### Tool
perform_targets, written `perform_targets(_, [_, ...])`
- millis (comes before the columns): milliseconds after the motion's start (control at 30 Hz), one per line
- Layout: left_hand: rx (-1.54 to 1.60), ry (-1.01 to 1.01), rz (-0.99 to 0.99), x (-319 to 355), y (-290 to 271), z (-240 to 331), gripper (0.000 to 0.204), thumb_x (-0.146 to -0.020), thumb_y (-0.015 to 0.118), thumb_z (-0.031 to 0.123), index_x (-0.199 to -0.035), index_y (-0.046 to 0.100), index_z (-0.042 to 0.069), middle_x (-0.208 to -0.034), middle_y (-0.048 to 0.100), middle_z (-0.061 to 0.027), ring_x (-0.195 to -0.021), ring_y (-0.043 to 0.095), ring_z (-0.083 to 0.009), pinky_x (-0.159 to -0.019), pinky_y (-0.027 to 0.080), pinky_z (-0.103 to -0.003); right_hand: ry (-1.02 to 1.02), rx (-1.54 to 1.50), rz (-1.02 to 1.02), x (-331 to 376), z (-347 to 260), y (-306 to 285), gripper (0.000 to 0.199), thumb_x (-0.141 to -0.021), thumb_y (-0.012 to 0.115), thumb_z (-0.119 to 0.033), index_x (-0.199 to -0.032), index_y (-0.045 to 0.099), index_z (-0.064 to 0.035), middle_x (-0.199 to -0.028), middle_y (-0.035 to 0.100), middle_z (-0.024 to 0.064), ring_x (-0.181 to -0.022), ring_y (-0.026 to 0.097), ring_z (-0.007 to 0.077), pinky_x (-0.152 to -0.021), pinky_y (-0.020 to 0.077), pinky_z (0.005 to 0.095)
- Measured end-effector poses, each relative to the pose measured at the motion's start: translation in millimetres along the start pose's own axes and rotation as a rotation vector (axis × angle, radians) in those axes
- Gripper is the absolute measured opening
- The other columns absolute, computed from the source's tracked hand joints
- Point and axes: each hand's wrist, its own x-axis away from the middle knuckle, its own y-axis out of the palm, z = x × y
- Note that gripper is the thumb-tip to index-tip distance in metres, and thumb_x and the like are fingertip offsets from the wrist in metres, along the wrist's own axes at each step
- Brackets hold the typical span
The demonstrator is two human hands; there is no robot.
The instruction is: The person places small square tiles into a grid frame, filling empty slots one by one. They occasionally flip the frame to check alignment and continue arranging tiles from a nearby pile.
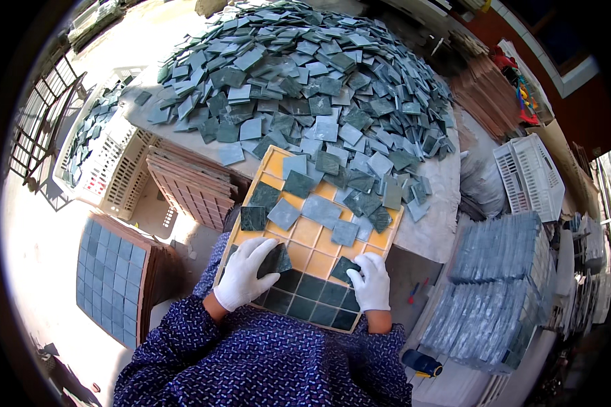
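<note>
An orange grid tray (305, 234) lies in front of me, its near rows filled with dark green square tiles (312, 298) and several loose grey-green tiles scattered over its far half. My left hand (244, 271), in a white glove, presses a dark green tile (276, 260) at the tray's left side. My right hand (372, 279), also gloved, holds another dark tile (344, 268) at the right side, tilted over a cell. Behind the tray rises a big heap of grey-green tiles (305, 81) on a pale table (431, 224).
A stack of brown grid trays (190, 180) and a white crate with tiles (98, 142) stand at left. A filled tray (112, 278) leans at lower left. Stacked finished tile sheets (495, 285) and a white basket (529, 176) sit at right.
</note>
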Motion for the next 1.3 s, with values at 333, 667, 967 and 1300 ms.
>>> perform_targets(333, [-0.02, 0.226, -0.07, -21.9, 22.6, -1.0, 0.06, -0.074, 0.069, 0.01, -0.13, 0.047, 0.006, -0.121, 0.053, -0.0169, -0.112, 0.053, -0.0358, -0.096, 0.044, -0.042, -0.218, 0.179, 0.056, -11.9, -6.6, 0.1, 0.042, -0.077, 0.071, -0.018, -0.117, 0.059, -0.0126, -0.115, 0.058, 0.0097, -0.102, 0.06, 0.0303, -0.085, 0.0504, 0.0401])
perform_targets(667, [-0.253, 0.418, 0.072, -122.7, 21.1, 19.2, 0.067, -0.065, 0.077, 0.016, -0.126, 0.049, 0.01, -0.121, 0.052, -0.01, -0.117, 0.049, -0.0307, -0.098, 0.043, -0.041, -0.501, 0.206, 0.145, -73.3, 4.1, 0.2, 0.031, -0.089, 0.063, -0.019, -0.117, 0.058, -0.0068, -0.111, 0.061, 0.0126, -0.085, 0.066, 0.0266, -0.073, 0.0539, 0.0373])
perform_targets(967, [-0.47, 0.429, -0.161, -134.3, 45.2, 19.7, 0.055, -0.061, 0.078, 0.026, -0.111, 0.059, 0.012, -0.117, 0.051, -0.0061, -0.116, 0.046, -0.0261, -0.097, 0.042, -0.039, 0.387, -0.528, -0.031, -67.4, 0.7, -10.9, 0.023, -0.094, 0.051, -0.014, -0.112, 0.06, -0.0042, -0.08, 0.06, 0.0024, -0.054, 0.057, 0.0098, -0.05, 0.0458, 0.0256])
perform_targets(1300, [0.162, 0.572, -0.04, -154.1, 27.8, 10.9, 0.06, -0.07, 0.078, 0.039, -0.115, 0.057, 0.006, -0.113, 0.056, -0.0127, -0.115, 0.051, -0.0328, -0.097, 0.043, -0.041, -0.153, 0.0, -0.113, -26.4, -22.4, 23.4, 0.026, -0.085, 0.065, -0.018, -0.109, 0.063, -0.0095, -0.098, 0.062, 0.0127, -0.087, 0.064, 0.0305, -0.077, 0.0519, 0.0398])
